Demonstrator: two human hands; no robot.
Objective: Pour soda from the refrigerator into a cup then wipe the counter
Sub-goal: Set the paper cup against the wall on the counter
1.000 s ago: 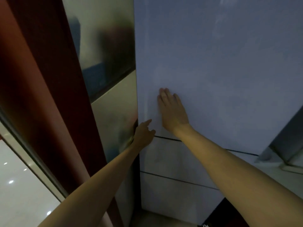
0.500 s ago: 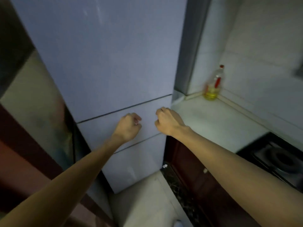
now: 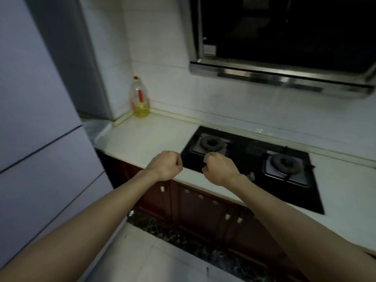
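Observation:
The pale refrigerator [image 3: 36, 123] fills the left side, all its doors closed. A white counter [image 3: 146, 137] runs from it to the right. My left hand [image 3: 165, 167] hangs over the counter's front edge, curled into a loose fist with nothing in it. My right hand [image 3: 218, 169] is a fist too, held empty over the near left corner of the black gas hob [image 3: 254, 157]. No soda and no cup are in view.
A clear bottle of yellow oil [image 3: 140, 98] with a red cap stands in the counter's back corner by the tiled wall. A steel range hood [image 3: 284, 47] hangs above the hob. Dark wooden cabinets [image 3: 203, 204] sit below the counter.
My view has swung right from the refrigerator to the counter and hob. Both hands left the refrigerator door, curled into fists and moved right with the view.

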